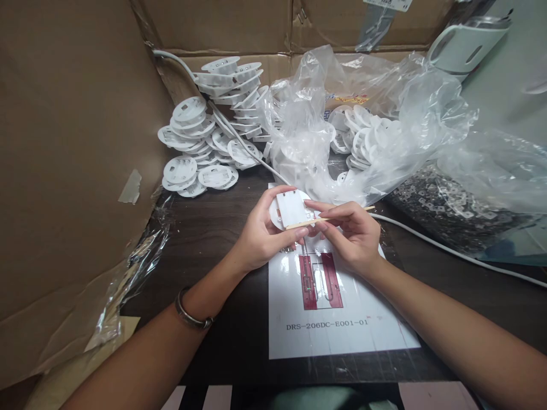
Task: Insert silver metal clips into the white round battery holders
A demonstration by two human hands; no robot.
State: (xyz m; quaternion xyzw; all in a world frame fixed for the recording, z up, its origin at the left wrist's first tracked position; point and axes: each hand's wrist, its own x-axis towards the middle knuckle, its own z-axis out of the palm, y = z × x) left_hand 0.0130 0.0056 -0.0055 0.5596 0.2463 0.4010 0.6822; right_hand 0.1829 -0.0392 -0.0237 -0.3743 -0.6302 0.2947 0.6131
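My left hand (265, 232) is closed around a round white plastic part (294, 206) with a raised rectangular block on its face. Between the thumb and fingers of my right hand (352, 232) is a thin wooden stick (331, 217), laid along the lower edge of that part. My right fingertips also touch or nearly touch the part's right side. Beneath both hands lies a printed sheet (325, 344) with a dark red diagram and the text DRS-206DC-E001-01. Whatever sits at the stick's tip is too small to make out.
Stacks of similar white round parts (188, 139) stand at the back left. An open clear plastic bag (299, 125) holds more at the back. To the right, another bag contains many small metal pieces (448, 199). A white cable (461, 243) crosses the table. Cardboard (77, 142) walls the left side.
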